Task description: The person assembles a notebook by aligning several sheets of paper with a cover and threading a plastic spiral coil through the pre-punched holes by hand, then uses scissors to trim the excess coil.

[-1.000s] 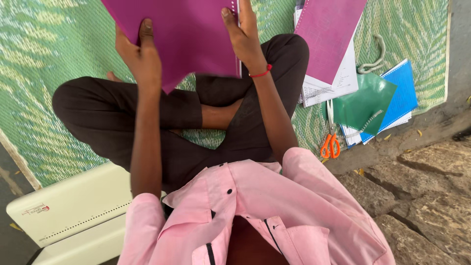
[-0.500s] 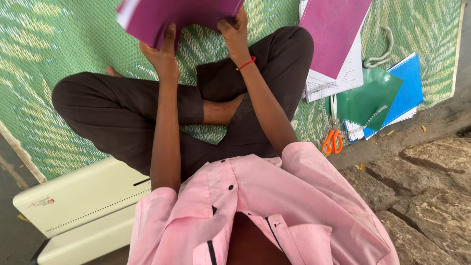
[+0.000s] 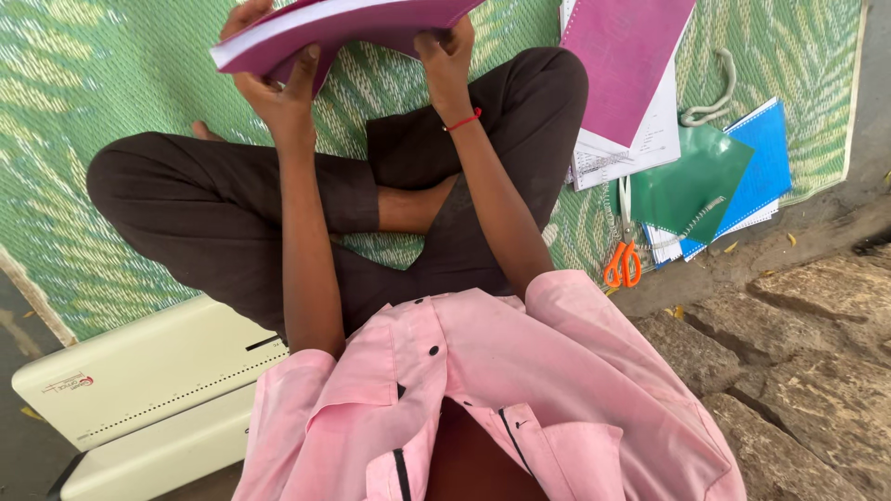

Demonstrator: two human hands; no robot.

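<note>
Since the earlier frame, the purple-covered book [image 3: 334, 28] has tipped flatter, its white page edge now showing. Left hand [image 3: 274, 79] and right hand [image 3: 445, 60] each pinch its near edge, holding it above the crossed legs. Orange scissors [image 3: 622, 264] lie on the mat [image 3: 111, 111].

My book [image 3: 343, 28] is up over my legs. The machine [image 3: 148, 390] sits left; scissors [image 3: 623, 264] lie right.
</note>
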